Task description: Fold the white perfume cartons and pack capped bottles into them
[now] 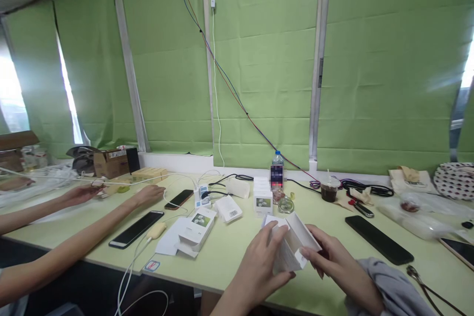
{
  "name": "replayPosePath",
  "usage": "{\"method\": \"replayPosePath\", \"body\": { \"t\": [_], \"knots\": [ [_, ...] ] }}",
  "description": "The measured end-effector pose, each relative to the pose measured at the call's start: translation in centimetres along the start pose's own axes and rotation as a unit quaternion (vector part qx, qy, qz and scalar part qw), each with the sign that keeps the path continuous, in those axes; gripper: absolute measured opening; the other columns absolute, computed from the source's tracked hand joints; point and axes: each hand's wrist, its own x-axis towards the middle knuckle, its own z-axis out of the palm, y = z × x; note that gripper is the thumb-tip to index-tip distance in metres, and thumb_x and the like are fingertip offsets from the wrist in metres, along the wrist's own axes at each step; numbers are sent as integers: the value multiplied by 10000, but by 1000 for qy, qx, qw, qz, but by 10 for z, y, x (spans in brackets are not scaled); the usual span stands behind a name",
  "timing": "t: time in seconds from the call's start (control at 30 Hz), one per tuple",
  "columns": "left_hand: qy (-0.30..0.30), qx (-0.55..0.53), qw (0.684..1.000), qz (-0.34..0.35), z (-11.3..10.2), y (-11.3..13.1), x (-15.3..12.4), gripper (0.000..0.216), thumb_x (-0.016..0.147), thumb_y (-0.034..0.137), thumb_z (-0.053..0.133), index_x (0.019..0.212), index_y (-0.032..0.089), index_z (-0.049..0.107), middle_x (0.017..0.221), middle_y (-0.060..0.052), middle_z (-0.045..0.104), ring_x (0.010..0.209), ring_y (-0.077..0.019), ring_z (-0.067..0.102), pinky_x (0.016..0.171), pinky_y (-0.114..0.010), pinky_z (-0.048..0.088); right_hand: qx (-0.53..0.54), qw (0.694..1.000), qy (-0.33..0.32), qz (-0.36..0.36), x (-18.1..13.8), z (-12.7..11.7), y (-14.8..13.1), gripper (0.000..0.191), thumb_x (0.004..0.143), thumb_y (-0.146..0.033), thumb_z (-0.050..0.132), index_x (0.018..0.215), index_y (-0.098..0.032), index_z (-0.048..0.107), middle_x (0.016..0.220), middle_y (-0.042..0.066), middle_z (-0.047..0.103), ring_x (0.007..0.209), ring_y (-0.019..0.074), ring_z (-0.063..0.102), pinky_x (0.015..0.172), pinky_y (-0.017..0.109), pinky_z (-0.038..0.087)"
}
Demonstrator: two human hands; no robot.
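Observation:
Above the table's front part I hold a white cardboard box (291,244) with an open end and raised flaps. My left hand (259,256) wraps round its left side, thumb on the near face. My right hand (328,252) pinches a flap at the right edge. Just beyond stands a row of finished-looking white boxes (263,202) with a green and white picture. Left of my hands lie another picture box (197,229) with a loose flap and a white box with a barcode (228,208). Whether anything is inside the held box is hidden.
A co-worker's arms (92,222) reach in from the left, near a dark phone (137,228). Behind my hands stand a bottle (277,173), a round glass lid (286,204) and a drink cup (329,190). A black phone (378,239) lies right; white cables (128,276) hang over the edge.

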Motion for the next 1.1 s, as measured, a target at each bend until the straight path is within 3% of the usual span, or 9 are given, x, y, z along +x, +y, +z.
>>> {"method": "replayPosePath", "body": {
  "t": [0.27,0.47,0.93,1.1],
  "knots": [
    [-3,8,1000,-6,2,1,0,1030,680,190,778,1438,384,109,1490,-106,290,1356,-317,341,1068,-480,386,10,1000,1,-6,0,0,1,485,913,-497,477,1233,-132,478,633,-51,485,483,92,434,463,220,358],
    [12,14,1000,8,2,1,1,1057,698,175,749,1457,381,42,1476,-108,304,1354,-320,333,1081,-508,361,15,1000,22,-7,-1,1,3,497,916,-493,469,1260,-134,451,657,-47,489,480,90,426,461,222,354],
    [-6,19,1000,-8,2,0,0,1080,675,187,769,1456,401,53,1483,-110,291,1339,-340,345,1063,-523,373,11,1000,12,-10,-2,0,2,493,919,-479,472,1270,-134,448,665,-43,505,487,91,431,451,218,347],
    [18,13,1000,12,0,0,2,1131,660,235,810,1455,397,23,1469,-103,329,1330,-333,354,1071,-524,358,5,999,37,-7,-1,0,3,523,912,-504,463,1266,-120,444,596,-63,473,471,100,421,461,229,341]
  ]
}}
